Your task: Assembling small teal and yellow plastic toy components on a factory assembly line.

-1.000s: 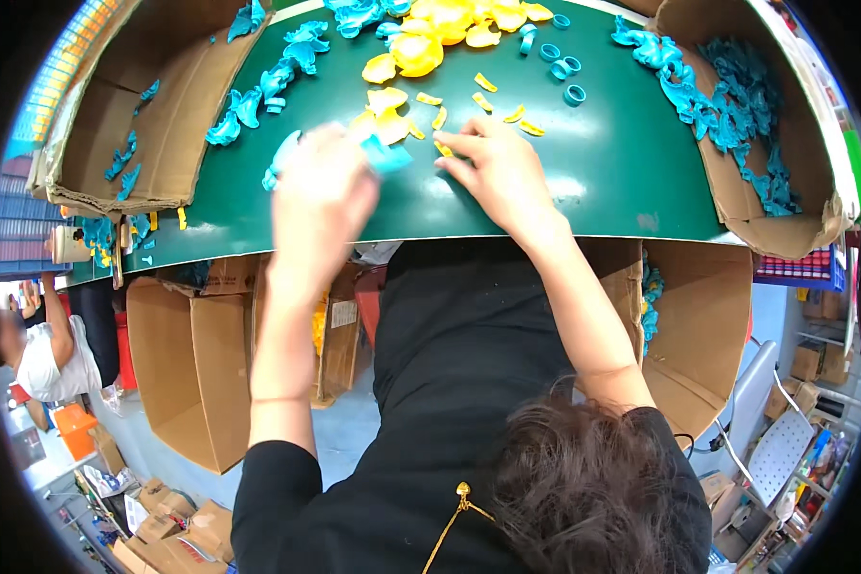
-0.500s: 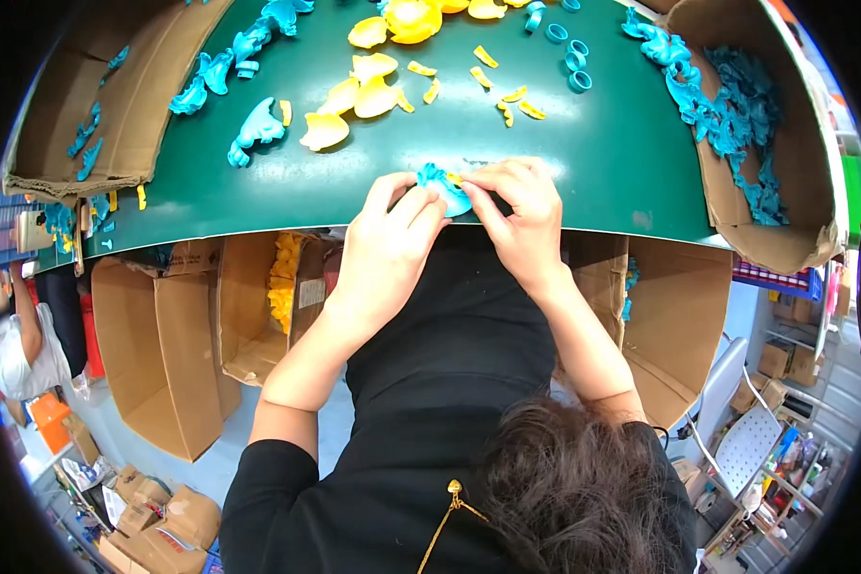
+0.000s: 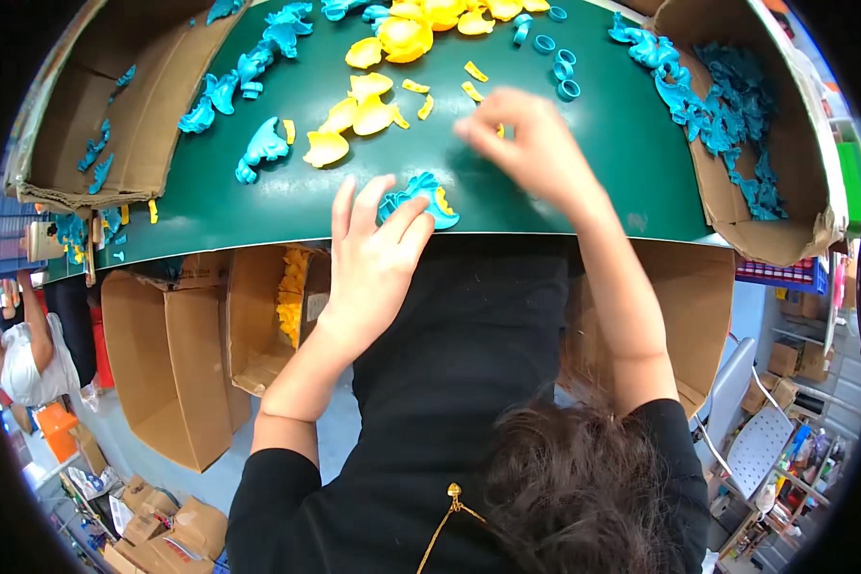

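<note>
Close to the table's near edge lies a curved blue plastic piece [image 3: 417, 195] with a small yellow strip [image 3: 443, 201] set at its right side. My left hand [image 3: 378, 251] keeps thumb and forefinger on this piece, the other fingers spread upward. Farther out over the table, my right hand [image 3: 526, 143] is smeared by motion, and whether its fingertips hold anything is hidden. Nearest to it are loose yellow strips [image 3: 472, 91], one partly covered by the hand.
Yellow shell-like pieces [image 3: 371, 117] and blue shaped pieces [image 3: 262, 150] lie on the green table [image 3: 603, 172]. Several blue rings [image 3: 568, 90] sit at the far side. Cardboard boxes flank the table, the left box [image 3: 153, 134] and the right box [image 3: 794, 191] both holding blue pieces.
My right hand has left the blue piece and moved up and outward over the table. My left hand's fingers have spread, and the piece has shifted slightly left and down.
</note>
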Tool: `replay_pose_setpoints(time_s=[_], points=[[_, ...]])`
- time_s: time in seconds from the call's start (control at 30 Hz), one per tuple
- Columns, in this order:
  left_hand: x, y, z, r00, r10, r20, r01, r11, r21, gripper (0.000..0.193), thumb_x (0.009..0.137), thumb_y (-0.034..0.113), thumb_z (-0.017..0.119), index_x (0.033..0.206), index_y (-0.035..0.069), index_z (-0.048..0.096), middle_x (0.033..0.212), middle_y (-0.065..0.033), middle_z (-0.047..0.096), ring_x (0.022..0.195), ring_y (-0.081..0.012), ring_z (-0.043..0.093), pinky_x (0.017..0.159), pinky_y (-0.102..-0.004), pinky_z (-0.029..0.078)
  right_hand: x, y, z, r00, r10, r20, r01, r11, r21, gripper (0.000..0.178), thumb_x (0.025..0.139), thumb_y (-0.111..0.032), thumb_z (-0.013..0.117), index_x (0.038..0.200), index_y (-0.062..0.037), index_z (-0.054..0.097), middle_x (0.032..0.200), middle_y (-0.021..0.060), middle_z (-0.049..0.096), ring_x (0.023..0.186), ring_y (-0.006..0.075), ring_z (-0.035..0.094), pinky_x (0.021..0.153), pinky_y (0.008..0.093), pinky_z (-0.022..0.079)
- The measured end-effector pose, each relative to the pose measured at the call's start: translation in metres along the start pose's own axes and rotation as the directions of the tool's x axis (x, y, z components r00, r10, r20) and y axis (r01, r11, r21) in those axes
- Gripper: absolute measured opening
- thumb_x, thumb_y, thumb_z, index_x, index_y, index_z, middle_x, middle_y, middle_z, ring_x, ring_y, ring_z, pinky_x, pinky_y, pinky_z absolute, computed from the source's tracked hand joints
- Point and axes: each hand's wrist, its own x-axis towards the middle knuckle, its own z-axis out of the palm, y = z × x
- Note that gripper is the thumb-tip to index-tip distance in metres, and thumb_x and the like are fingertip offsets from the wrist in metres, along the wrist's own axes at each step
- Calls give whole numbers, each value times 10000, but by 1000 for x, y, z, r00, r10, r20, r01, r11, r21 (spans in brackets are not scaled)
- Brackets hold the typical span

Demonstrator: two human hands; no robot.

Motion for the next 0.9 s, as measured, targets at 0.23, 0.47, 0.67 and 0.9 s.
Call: replay_pose_setpoints(time_s=[0.23,0.47,0.67,0.9], points=[[-10,16,17,981,-190,-39,184,974,-130,270,765,97,779,989,3,660,1142,-102,658,1279,-388,480,1003,-449,480,65,33,-4,948,314,-39,-306,876,-374,171,831,-206,740,897,-49,747,900,103,695,813,273,675,764,379,529],[-1,5,38,982,-144,-118,109,958,-265,320,717,70,824,975,1,647,1130,-108,653,1282,-418,482,1004,-487,456,25,14,-5,986,120,-118,-156,916,-369,195,844,-214,729,943,-48,749,940,113,718,878,276,682,811,380,529],[6,4,50,973,-167,-159,93,915,-393,316,677,60,842,901,13,624,1057,-109,652,1285,-415,483,984,-496,472,73,57,-18,952,85,-294,-178,935,-306,207,855,-252,713,972,-90,770,947,121,729,903,309,680,828,404,533],[5,-1,48,965,-181,-190,93,914,-395,280,644,-51,771,872,14,622,991,-112,652,1243,-422,534,962,-490,492,125,91,-32,908,-37,-417,-134,918,-372,208,854,-173,708,1047,-108,752,994,92,735,924,275,695,846,361,540]])
